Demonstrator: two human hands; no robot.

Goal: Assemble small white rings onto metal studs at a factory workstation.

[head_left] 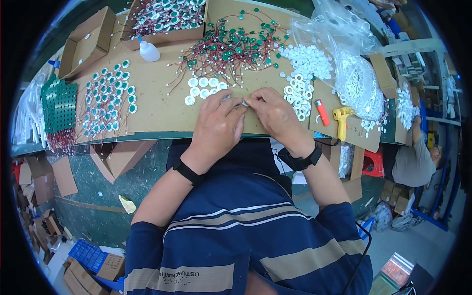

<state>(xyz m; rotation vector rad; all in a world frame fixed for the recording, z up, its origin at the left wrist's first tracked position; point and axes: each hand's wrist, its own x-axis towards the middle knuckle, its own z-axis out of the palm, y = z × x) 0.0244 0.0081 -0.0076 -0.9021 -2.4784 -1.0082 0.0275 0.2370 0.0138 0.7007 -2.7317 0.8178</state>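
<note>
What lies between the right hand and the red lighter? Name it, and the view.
White rings, a loose cluster, lie between the right hand and the red lighter; the head view shows it.

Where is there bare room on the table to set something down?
Bare cardboard lies between the rows of green-and-white discs and the left hand. It's crowded beyond the hands with wired green discs, and rightward with white rings and a yellow glue gun.

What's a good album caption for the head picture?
Left hand and right hand pinch a tiny part over cardboard, near white rings and red-wired green discs.
</note>
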